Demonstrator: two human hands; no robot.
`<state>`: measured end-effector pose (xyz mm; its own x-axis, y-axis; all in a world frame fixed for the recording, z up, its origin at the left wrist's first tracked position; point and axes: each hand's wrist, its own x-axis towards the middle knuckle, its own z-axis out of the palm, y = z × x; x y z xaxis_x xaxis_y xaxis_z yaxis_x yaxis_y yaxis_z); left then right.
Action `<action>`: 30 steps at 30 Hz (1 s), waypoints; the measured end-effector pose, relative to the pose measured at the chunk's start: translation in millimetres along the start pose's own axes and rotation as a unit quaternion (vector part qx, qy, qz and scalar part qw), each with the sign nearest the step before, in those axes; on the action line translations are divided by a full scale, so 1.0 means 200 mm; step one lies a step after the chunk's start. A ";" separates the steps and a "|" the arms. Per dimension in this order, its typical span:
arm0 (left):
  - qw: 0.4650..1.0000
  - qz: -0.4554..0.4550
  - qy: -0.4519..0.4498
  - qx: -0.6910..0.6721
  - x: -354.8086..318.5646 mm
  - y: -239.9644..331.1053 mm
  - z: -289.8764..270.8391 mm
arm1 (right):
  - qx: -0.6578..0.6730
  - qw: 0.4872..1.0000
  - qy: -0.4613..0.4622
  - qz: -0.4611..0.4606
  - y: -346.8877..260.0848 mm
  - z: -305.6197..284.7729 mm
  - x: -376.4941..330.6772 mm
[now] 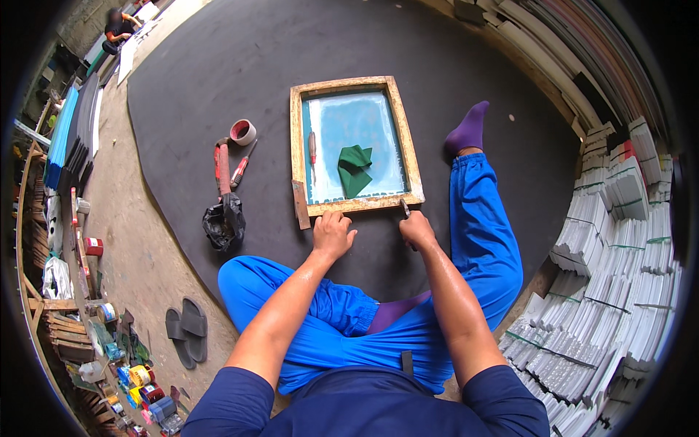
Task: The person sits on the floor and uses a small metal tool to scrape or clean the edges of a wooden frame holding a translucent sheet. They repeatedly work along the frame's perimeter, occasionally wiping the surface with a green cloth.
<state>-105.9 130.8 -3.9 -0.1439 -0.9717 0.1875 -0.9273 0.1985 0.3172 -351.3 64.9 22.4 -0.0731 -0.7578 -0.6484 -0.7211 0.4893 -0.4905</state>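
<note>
A wooden screen-printing frame (pixel 402 138) with blue mesh lies in front of me. My left hand (pixel 332 234) grips the middle of its near bar, fingers bent over the wood and thumb apart. At the near right corner, my right hand (pixel 418 231) is closed round a metal-tipped hand tool (pixel 405 209), which looks like pliers. Its tip touches or nearly touches the bar; my fist hides most of it. On the mesh lie a folded green cloth (pixel 354 171) and a screwdriver (pixel 312 149). A loose strip of wood (pixel 301 205) juts out at the near left corner.
Left of the frame are a tape roll (pixel 243 132), a red-handled screwdriver (pixel 239 172), a reddish bar-like handle (pixel 223 167) and a crumpled black plastic bag (pixel 224 222). Black sandals (pixel 188 331) lie farther left. Bundled white stacks (pixel 611 291) line the right. Another person (pixel 116 29) sits far left.
</note>
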 end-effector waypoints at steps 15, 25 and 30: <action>0.998 -0.028 -0.024 -0.041 0.03 -0.03 -0.01 | 0.345 0.937 -0.056 -0.023 0.15 0.15 0.08; 0.994 0.027 -0.004 -0.108 0.01 0.03 -0.04 | 0.220 0.946 -0.208 -0.112 0.08 0.30 -0.16; 0.997 0.012 -0.049 -0.057 -0.07 -0.03 -0.04 | 0.151 0.949 -0.248 -0.123 0.00 0.40 -0.24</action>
<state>-96.0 143.2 -1.3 -0.2046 -0.9730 0.1067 -0.8789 0.2306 0.4176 -292.9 134.6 7.3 0.4589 -0.6062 -0.6496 -0.4379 0.4819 -0.7590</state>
